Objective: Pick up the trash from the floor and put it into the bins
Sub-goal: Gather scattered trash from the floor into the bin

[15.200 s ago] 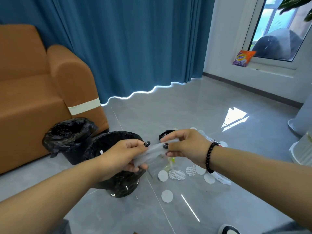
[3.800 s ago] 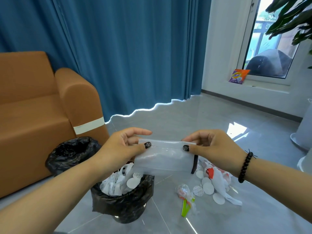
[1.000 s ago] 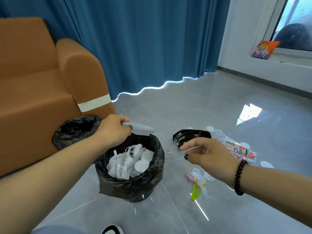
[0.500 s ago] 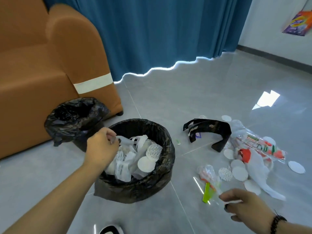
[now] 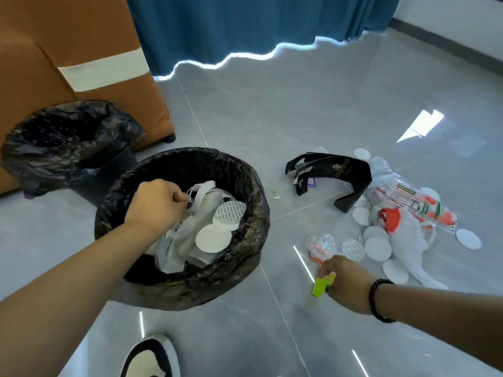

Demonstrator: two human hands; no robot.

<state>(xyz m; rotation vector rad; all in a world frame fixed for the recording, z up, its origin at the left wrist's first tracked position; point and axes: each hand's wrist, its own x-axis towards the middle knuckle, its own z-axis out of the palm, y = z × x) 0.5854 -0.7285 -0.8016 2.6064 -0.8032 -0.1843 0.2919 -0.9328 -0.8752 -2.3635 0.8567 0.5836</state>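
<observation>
Since half a second ago the right hand has dropped onto the green-tipped clear wrapper right of the nearer bin, fingers closing around it; the left hand is pinching plastic inside that bin

There's an orange sofa in the corner with a blue curtain behind, plus someone's black-and-white shoe down below.

Your stock: black-lined bins, white discs, lime-green wrapper, orange sofa, blue curtain, grey floor.
</observation>
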